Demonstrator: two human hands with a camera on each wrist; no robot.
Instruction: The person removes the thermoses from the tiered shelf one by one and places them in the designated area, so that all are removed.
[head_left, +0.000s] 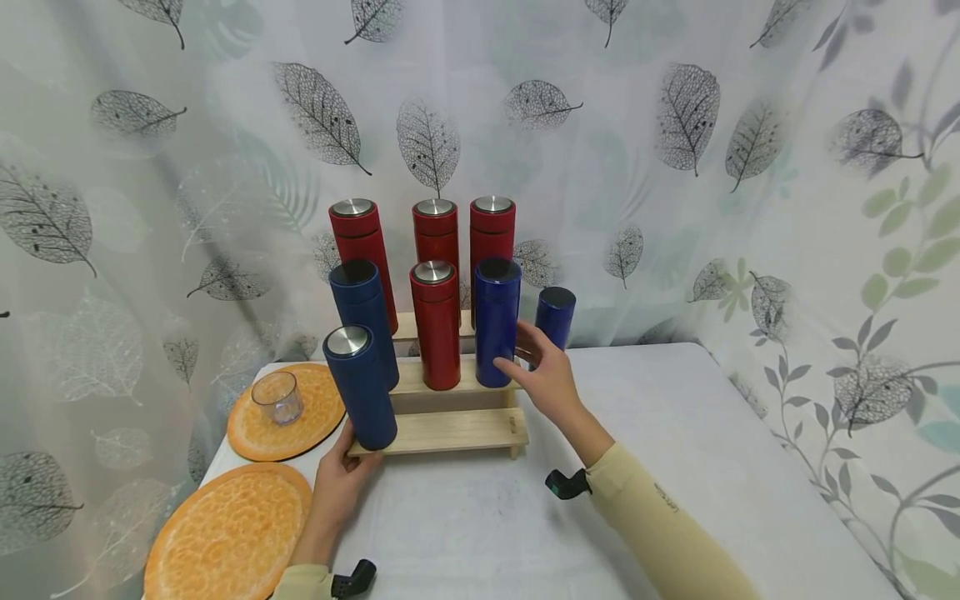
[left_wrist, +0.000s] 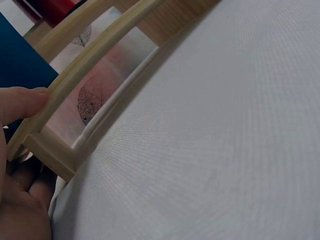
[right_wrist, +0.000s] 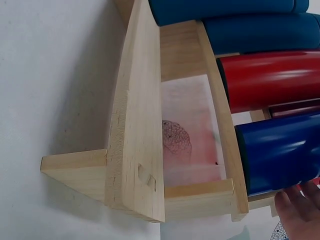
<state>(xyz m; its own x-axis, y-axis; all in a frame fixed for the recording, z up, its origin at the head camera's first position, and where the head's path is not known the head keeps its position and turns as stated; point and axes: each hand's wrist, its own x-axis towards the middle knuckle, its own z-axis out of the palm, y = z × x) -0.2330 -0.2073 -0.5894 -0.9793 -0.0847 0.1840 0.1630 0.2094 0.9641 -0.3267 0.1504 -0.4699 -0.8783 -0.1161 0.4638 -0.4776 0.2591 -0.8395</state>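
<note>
Sleeves (head_left: 663, 525), left hand (head_left: 341, 483) on rack (head_left: 457, 431), right hand (head_left: 549, 377) perhaps against bottle (head_left: 497, 325)

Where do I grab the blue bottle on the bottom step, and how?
Probably round the middle of the blue bottle, below its silver lid, from the front right. It stands upright with a straight, round body; the bottom step is bare to its right, while another blue bottle stands close behind and the left hand grips the step's left end.
</note>
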